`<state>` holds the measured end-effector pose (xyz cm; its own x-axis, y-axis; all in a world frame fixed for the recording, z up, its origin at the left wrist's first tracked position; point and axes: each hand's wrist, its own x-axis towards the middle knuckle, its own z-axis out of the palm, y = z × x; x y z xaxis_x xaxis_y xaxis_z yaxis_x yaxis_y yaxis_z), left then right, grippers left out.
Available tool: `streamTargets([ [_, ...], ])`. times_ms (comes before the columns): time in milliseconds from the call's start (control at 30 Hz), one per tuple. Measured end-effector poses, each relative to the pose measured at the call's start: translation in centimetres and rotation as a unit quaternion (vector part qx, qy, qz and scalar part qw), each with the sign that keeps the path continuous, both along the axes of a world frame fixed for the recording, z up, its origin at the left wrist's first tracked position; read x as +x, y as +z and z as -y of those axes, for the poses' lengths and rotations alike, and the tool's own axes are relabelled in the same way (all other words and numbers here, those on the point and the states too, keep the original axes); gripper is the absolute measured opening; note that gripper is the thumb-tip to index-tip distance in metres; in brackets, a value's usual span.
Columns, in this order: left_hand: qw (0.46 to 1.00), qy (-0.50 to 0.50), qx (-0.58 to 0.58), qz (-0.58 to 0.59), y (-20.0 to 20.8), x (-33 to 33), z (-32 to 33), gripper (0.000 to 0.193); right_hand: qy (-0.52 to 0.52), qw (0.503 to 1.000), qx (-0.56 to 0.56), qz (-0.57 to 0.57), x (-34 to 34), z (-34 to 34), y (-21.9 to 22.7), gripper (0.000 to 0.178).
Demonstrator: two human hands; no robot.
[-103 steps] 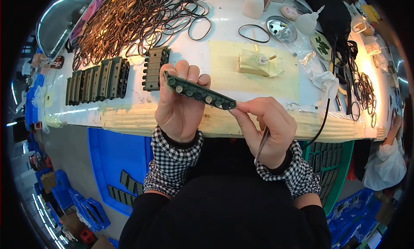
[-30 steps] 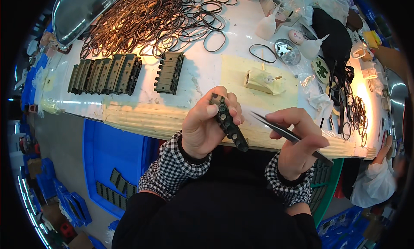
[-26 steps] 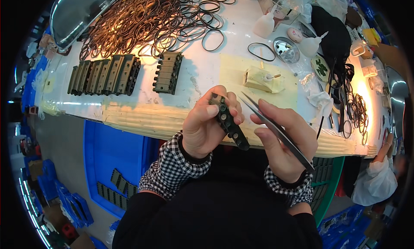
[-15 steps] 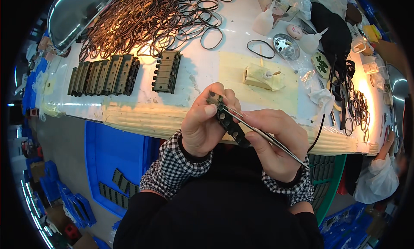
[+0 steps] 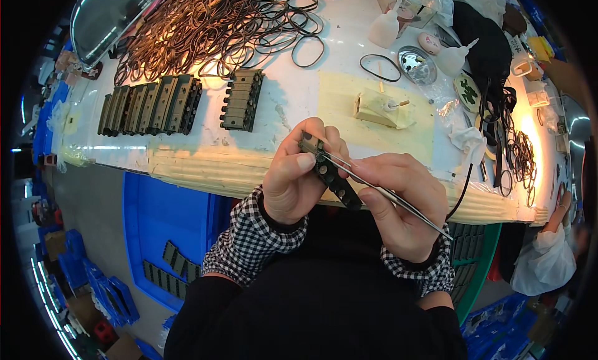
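Note:
My left hand [image 5: 293, 173] pinches a dark green toy-like part with round wheels [image 5: 336, 184] along its side, held tilted above the table's front edge. In my right hand [image 5: 402, 201] is a pair of metal tweezers [image 5: 398, 201], its tips touching or very near the upper end of the part; just what the tips grip is too small to tell. Several similar green parts [image 5: 149, 107] stand in a row on the table at the left. Nearer the middle is another small group [image 5: 242, 101] of them.
Loose dark rubber bands [image 5: 205, 29] lie heaped at the back left. A yellowish block [image 5: 380, 109] sits on yellow paper. White squeeze bottles [image 5: 384, 28] and a small round dish [image 5: 416, 66] are at the right. A blue tray [image 5: 171, 204] and a green tray [image 5: 492, 241] hold green parts below the table edge.
Both hands hold nearly the same pose on the part. The tweezers and right hand have shifted very slightly; the view has moved a little.

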<state>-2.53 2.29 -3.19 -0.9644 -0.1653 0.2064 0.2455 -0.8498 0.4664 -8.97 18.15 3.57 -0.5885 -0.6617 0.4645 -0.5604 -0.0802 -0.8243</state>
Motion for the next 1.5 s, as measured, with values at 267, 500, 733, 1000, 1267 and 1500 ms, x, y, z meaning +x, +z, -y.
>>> streamTargets([
  [267,1.0,0.003,-0.016,0.001,-0.1,0.0,0.1,0.024,0.001,1.0,0.009,0.007,0.0,0.1,0.4,0.023],
  [500,0.996,0.029,-0.068,0.042,0.9,0.4,-0.2,0.026,0.001,0.999,-0.004,0.048,0.1,0.0,0.2,0.018],
  [733,0.994,0.032,-0.092,0.052,0.8,0.4,0.1,0.026,0.0,0.999,-0.014,0.032,0.1,0.0,-0.6,0.014],
  [1000,0.981,0.031,-0.158,0.107,2.6,0.6,0.7,0.023,0.048,0.977,-0.098,0.181,-0.5,-0.5,-3.0,0.017],
  [1267,0.994,-0.015,-0.089,0.056,1.4,0.4,0.9,0.021,0.051,0.99,-0.046,0.123,-0.7,-0.6,-1.7,0.021],
  [1500,0.994,-0.02,-0.086,0.059,1.3,0.5,1.1,0.021,0.052,0.988,-0.051,0.134,-0.7,-0.3,-1.7,0.02],
])
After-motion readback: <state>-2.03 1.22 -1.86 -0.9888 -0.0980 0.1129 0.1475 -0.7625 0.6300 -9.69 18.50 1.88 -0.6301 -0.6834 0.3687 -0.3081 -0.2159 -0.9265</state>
